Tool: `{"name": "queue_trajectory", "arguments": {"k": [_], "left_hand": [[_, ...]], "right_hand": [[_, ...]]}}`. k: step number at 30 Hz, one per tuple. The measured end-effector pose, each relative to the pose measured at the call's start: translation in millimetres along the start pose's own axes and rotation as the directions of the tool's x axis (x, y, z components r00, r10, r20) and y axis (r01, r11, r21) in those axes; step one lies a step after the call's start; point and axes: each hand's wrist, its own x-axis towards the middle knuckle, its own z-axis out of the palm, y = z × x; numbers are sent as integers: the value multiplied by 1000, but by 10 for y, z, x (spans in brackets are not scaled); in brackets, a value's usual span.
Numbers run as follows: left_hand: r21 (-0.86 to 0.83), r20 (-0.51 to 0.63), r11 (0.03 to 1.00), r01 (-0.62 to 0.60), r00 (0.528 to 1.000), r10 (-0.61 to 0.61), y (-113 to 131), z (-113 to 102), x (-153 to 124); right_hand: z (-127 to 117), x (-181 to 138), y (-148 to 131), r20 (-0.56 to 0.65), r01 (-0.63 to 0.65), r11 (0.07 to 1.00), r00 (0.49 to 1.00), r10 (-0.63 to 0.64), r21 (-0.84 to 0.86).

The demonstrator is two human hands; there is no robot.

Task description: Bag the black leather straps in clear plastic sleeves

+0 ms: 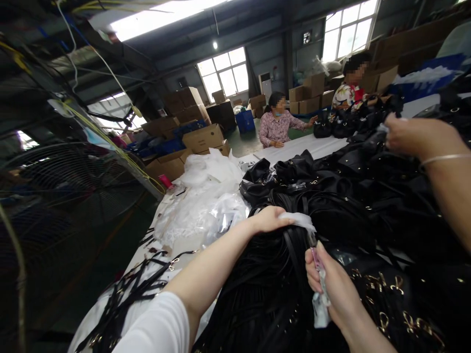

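My left hand [272, 219] is closed in a pinch on one end of a white, semi-sheer strip [300, 219], which bends down toward my right hand. My right hand [329, 277], lower and nearer, is wrapped round a slim pink-handled tool [315, 259]; its exact kind is unclear. Crumpled whitish wrapping [321, 311] hangs out below that fist. Under both hands lies a heap of black straps [272, 264] with gold-coloured clasps [384, 282]. Black bags [353, 176] are piled just beyond.
Another person's hand [408, 135], with a bracelet, reaches in from the right. Clear plastic and white sheets [209, 196] cover the table's left side, near loose black straps [136, 284]. A large fan [73, 191] stands at left. Two people [277, 125] work across the table.
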Motion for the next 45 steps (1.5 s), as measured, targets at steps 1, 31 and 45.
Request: {"name": "queue_trajectory", "arguments": {"k": [1, 31, 45], "left_hand": [[-45, -38, 999, -5, 999, 3, -27, 32, -62], [-528, -61, 844, 98, 986, -152, -226, 356, -302], [-636, -15, 764, 110, 988, -155, -363, 487, -418]], "right_hand": [[10, -17, 37, 3, -10, 1000, 1000, 10, -7], [274, 545, 274, -61, 7, 991, 998, -15, -130], [184, 556, 338, -92, 26, 994, 995, -36, -106]]}}
